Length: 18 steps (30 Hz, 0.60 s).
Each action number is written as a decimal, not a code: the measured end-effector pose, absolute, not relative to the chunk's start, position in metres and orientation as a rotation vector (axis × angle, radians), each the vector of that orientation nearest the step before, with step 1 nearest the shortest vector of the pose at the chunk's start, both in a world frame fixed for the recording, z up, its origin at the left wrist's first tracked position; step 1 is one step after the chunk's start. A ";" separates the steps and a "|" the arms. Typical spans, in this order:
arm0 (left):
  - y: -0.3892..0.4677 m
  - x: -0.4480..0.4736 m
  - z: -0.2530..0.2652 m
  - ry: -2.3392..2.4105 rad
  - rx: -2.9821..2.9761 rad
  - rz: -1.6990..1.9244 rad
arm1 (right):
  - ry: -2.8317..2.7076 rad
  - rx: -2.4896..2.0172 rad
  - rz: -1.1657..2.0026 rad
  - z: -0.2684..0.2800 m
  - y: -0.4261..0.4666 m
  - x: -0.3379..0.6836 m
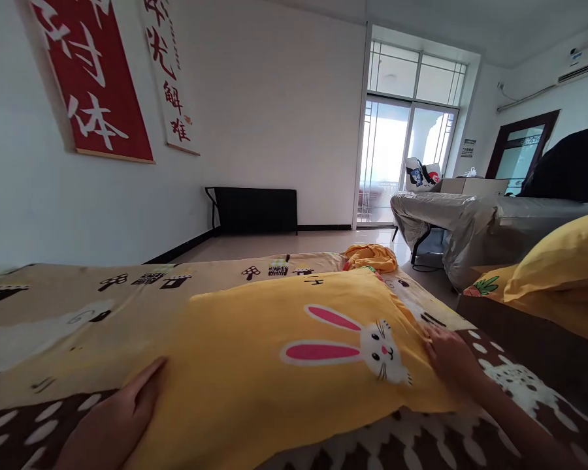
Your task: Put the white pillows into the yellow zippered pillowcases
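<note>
A yellow pillow with a white rabbit face and pink ears printed on it lies flat on the patterned bedding. At its left edge is my left hand, closed on the side of the pillow; the thumb side shows and some fingers are hidden. My right hand grips the opposite edge, close to the rabbit's face, where the fabric is creased. A crumpled yellow cloth sits just beyond the pillow's far right corner.
Another yellow pillow rests to the right, on a dark surface. Behind it stands a plastic-covered table with boxes and bags. A black folded panel leans by the far wall. A glass door stands at the back.
</note>
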State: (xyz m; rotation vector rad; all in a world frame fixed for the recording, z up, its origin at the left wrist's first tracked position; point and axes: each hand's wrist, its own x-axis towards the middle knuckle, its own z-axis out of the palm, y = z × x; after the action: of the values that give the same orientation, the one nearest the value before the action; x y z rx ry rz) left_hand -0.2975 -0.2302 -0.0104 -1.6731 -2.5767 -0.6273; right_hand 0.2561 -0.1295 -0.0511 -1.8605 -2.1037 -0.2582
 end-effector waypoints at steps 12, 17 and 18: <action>-0.156 -0.107 0.023 -2.004 -2.016 -0.513 | -2.148 -1.265 -0.146 0.004 -0.135 0.031; -0.183 -0.181 -0.013 -2.133 -1.695 -0.618 | -1.967 -1.554 -0.197 -0.042 -0.117 0.119; -0.191 -0.196 -0.018 -2.178 -1.653 -0.630 | -1.933 -1.630 -0.188 -0.051 -0.116 0.141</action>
State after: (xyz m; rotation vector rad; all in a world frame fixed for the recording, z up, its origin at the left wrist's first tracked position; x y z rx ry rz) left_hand -0.1962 -0.1907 -0.0176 -1.6526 -2.1784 -0.6302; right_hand 0.1406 -0.1160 -0.0513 -1.6299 -1.9328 -0.1875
